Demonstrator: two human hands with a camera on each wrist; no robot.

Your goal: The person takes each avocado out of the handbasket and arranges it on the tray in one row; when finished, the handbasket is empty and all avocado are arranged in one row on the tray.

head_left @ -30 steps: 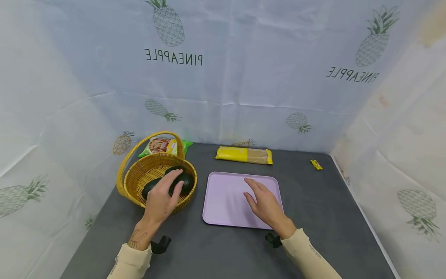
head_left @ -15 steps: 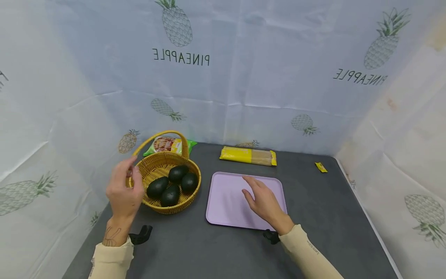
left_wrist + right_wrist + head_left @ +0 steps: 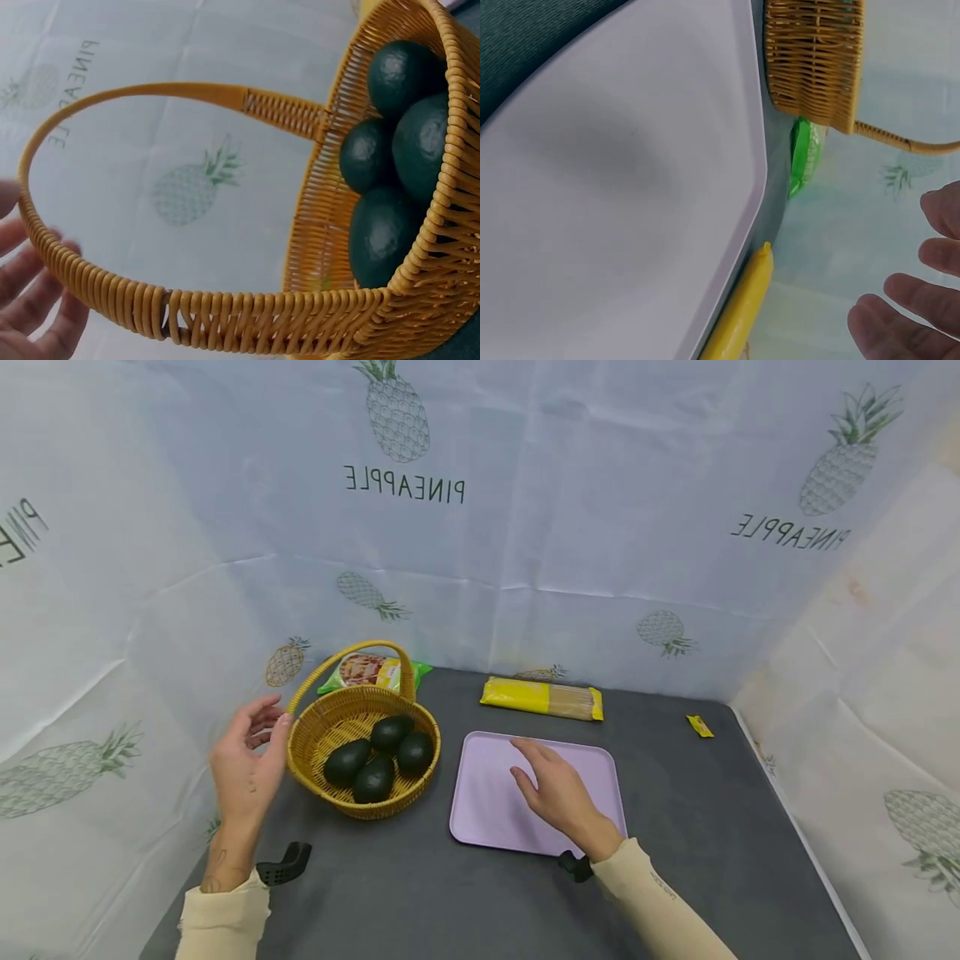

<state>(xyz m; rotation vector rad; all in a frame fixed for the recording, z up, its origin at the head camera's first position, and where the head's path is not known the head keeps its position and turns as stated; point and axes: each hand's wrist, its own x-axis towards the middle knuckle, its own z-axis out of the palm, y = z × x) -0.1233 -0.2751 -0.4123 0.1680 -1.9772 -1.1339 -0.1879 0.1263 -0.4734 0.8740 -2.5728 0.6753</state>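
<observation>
Head view — left grip [image 3: 249, 764] loose beside the basket [image 3: 327, 737], right grip [image 3: 557, 792] relaxed over the tray [image 3: 491, 802] — edges apart, table [image 3: 429, 847] between.

The basket [image 3: 330, 727] is of ribbed, woven, faintly glossy strands, the dark fruits [image 3: 375, 779] smooth with soft sheen, the tray [image 3: 487, 793] matt, smooth, plastic-looking, the yellow packet [image 3: 517, 695] shiny film, and the tabletop [image 3: 412, 893] matt, possibly cloth.
</observation>
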